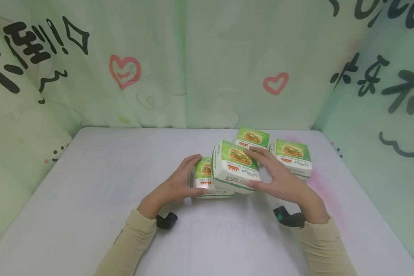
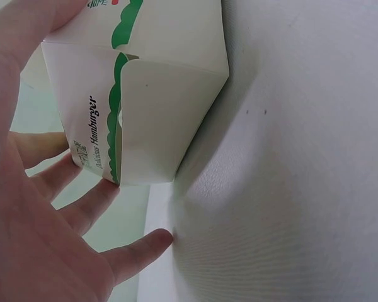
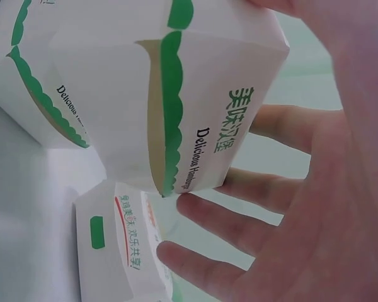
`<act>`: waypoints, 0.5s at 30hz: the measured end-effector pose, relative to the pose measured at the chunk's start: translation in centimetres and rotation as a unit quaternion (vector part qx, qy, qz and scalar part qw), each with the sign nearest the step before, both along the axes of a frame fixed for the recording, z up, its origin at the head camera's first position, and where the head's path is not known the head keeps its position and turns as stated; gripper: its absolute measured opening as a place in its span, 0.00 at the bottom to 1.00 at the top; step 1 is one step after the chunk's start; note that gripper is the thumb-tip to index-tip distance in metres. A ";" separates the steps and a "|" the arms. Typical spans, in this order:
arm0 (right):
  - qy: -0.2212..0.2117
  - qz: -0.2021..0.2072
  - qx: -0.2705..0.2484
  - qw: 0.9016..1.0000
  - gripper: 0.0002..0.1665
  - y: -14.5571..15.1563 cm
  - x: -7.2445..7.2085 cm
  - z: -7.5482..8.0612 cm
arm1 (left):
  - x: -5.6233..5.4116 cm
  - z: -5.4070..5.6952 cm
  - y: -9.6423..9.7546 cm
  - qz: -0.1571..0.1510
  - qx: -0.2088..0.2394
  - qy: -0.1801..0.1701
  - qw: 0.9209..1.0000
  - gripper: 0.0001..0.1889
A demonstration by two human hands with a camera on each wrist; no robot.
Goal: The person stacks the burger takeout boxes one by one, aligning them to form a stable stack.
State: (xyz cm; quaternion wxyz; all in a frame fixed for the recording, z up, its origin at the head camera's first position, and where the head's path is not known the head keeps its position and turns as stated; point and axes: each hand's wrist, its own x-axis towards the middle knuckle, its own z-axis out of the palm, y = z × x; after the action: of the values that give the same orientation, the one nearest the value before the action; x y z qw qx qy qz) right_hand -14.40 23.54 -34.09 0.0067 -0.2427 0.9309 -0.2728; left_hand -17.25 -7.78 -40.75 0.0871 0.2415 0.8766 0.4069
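A green curtain (image 1: 214, 46) with red hearts (image 1: 125, 74) and black writing (image 1: 40, 58) borders the white counter (image 1: 79, 184) along far, left and right edges.

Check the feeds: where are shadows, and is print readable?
Head: smallest lettering blurred on the tilted green-and-white cardboard burger box, faint shadow below it on the white table; left wrist: soft shadow beside the left hand's green-trimmed cardboard box; right wrist: the tilted box's "Delicious Hamburger" legible.

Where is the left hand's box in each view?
Head: box near centre, partly hidden by the raised box.
Left wrist: box at top, left of centre.
Right wrist: box at upper left, partly hidden.
Shared landmark: the white table.
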 end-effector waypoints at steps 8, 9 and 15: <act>0.016 0.000 -0.020 1.000 0.45 0.2 -0.1 -0.1 | -0.1 0.2 0.2 -0.002 -0.003 0.000 1.000 0.55; 0.016 0.004 -0.022 1.000 0.45 0.2 -0.1 -0.1 | 0.0 0.2 0.2 -0.001 -0.003 -0.001 1.000 0.55; 0.018 0.010 -0.037 0.999 0.46 -0.2 -0.1 -0.3 | 0.0 0.1 0.2 0.002 -0.001 0.001 1.000 0.56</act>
State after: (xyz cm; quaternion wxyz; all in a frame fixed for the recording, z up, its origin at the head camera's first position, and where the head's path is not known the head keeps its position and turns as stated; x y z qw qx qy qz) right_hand -14.46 23.29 -34.34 -0.0159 -0.2566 0.9179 -0.3023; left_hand -17.23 -7.55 -40.65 0.0858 0.2397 0.8778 0.4058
